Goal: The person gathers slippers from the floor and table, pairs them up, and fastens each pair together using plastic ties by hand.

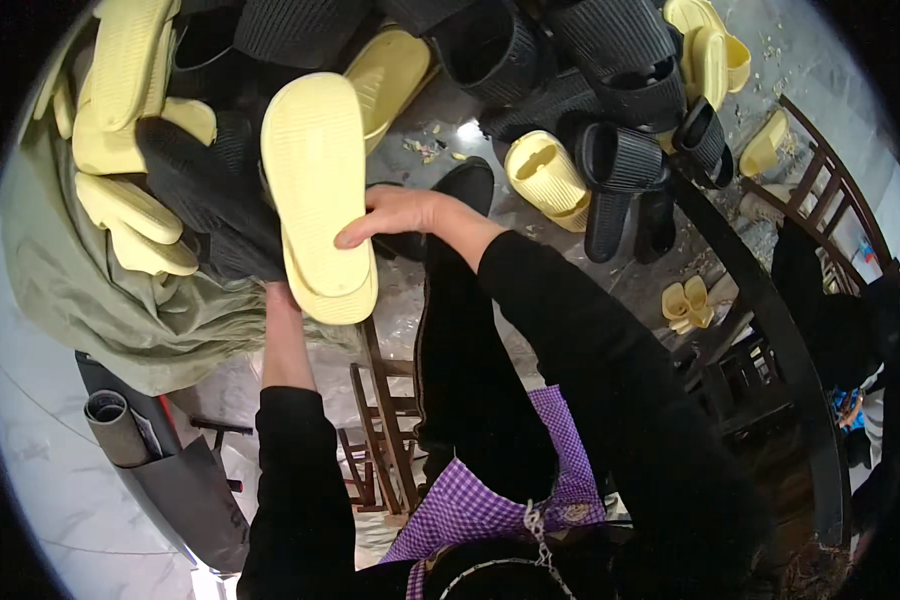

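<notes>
A pair of pale yellow slippers [315, 170], laid together with a ribbed sole facing me, is in my right hand [395, 215]. My right thumb presses on the sole near its lower right edge, and the fingers go behind. Only the wrist and base of my left hand [279, 295] show, just below the slippers' left side; its fingers are hidden behind the slippers. Touching that spot is a black slipper [205, 185], leaning among the pile on the left.
More yellow slippers [135, 230] lie on a green cloth sack [160, 335] at left. Black slippers [610, 40] heap up at the top, and a yellow slipper [548, 180] sits on the grey floor. Wooden chairs stand at right [835, 185] and below my hands [382, 430].
</notes>
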Tool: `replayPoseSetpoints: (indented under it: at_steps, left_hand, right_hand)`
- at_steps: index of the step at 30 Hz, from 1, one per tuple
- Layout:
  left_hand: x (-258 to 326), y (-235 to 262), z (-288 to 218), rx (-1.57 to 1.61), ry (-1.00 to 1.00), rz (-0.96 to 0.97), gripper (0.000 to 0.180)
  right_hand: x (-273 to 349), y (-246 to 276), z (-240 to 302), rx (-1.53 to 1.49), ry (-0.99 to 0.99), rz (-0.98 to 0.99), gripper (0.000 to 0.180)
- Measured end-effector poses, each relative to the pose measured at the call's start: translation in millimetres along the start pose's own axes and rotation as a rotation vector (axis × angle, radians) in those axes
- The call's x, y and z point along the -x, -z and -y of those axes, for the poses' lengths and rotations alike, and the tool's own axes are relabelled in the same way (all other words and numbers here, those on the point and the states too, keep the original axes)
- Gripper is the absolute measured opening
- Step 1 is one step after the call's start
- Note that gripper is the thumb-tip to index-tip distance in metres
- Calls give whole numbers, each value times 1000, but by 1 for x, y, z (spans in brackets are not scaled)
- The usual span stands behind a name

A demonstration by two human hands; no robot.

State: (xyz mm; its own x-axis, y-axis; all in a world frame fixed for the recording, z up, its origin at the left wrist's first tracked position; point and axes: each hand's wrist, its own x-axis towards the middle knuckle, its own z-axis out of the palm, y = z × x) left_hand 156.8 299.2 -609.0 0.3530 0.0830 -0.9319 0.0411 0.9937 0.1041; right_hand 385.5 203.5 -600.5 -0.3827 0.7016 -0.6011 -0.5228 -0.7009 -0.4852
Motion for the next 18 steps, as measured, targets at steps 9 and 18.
replayPoseSetpoints:
  at_steps: [9,18]
  left_hand:
    - [72,-28,9,-89,-126,-81,60]
    - [218,-129,-28,-55,-455,70,60]
  right_hand:
    - [59,-41,48,126,88,64,62]
    - [192,-143,183,829,501,-206,67]
